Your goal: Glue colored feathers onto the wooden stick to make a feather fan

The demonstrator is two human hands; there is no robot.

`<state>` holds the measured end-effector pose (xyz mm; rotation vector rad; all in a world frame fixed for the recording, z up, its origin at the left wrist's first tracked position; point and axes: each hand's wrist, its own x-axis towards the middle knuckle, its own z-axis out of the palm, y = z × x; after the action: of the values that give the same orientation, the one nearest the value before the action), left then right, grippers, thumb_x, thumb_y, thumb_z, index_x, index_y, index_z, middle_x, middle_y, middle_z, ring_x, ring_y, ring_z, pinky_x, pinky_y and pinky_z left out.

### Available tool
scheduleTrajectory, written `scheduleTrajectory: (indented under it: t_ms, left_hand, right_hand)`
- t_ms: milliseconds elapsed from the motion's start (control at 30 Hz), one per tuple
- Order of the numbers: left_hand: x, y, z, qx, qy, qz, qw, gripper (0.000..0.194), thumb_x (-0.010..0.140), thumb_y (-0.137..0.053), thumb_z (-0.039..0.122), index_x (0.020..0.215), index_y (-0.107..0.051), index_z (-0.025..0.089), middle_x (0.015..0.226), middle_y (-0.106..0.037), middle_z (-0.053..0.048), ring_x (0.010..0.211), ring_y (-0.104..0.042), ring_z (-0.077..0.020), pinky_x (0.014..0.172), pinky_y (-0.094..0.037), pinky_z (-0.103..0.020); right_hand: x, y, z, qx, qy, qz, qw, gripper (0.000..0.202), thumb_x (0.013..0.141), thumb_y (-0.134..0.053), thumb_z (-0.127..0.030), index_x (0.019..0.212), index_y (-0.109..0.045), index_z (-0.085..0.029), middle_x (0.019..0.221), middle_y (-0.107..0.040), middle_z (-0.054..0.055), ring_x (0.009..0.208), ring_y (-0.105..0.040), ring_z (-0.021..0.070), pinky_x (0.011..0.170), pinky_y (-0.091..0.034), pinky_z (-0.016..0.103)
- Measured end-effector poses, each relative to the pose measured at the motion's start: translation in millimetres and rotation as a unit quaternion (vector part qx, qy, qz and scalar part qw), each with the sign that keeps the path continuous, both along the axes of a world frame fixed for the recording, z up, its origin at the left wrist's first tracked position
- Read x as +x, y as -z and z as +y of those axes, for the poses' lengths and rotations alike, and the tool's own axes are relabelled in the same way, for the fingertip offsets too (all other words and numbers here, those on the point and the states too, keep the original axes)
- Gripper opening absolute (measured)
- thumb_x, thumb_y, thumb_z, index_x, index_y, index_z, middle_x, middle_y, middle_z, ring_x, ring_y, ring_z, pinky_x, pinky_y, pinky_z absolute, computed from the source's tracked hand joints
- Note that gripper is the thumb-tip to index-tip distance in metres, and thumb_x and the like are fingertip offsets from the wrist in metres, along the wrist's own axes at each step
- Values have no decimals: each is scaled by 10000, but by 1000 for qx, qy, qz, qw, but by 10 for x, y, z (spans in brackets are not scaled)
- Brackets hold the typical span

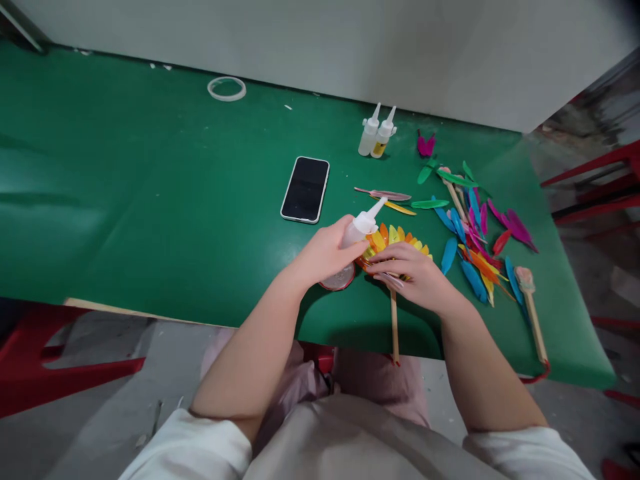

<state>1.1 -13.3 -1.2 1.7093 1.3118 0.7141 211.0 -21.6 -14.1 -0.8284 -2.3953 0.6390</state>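
My left hand (330,250) is wrapped round a white glue bottle (357,230), its long nozzle tilted up and to the right. My right hand (413,273) lies over a round piece of yellow and orange feathers (393,237), fingers pressed together on it and hiding its middle. From under that hand a wooden stick (395,327) runs down past the table's front edge. Something narrow and pale pinkish shows beneath the right fingers; I cannot make out what it is. Partly behind my left hand sits a round, red-rimmed disc (339,277).
Beyond my hands lie a phone (305,189), a pink feather (393,195) and a green feather (430,204). Two glue bottles (376,137) stand at the back. Many coloured feathers (477,227) and a wooden stick (534,317) cover the right side. A tape ring (227,89) lies back left.
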Motion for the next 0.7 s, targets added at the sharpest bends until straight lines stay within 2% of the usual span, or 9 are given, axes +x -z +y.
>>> scheduleTrajectory:
  t_ms: [100,233,367,700]
  left_hand:
    - [1,20,22,20,17,56,998,297,838,-506,433,1003,-553,191,877,-651,-42,766,-584,-206,693,-417,-321]
    - [6,20,48,61,52,121,989,275,852,-471,417,912,-555,162,845,-644,-63,764,-574,-215,698,-406,-331]
    - [8,25,47,71,58,121,988,280,856,-468,433,887,-548,166,839,-638,-59,760,-568,-212,673,-397,-318]
    - [19,34,41,47,60,99,992,314,860,-471,449,978,-560,171,879,-656,-52,780,-585,-214,687,-418,-319]
  right_hand:
    - [-6,0,0,-4,2,3,1000,159,854,-604,-223,966,-714,-251,969,-709,59,913,-628,186,808,-518,360]
    - [-7,12,-2,-6,5,2,1000,161,861,-594,-235,967,-712,-261,962,-709,53,906,-628,187,801,-520,364]
    - [-1,24,-2,1,2,-3,1000,163,861,-593,-232,976,-707,-253,976,-705,55,922,-625,188,830,-513,373]
    - [-3,13,-4,-3,2,-9,1000,172,873,-572,-239,977,-707,-259,975,-703,53,930,-627,190,839,-508,377]
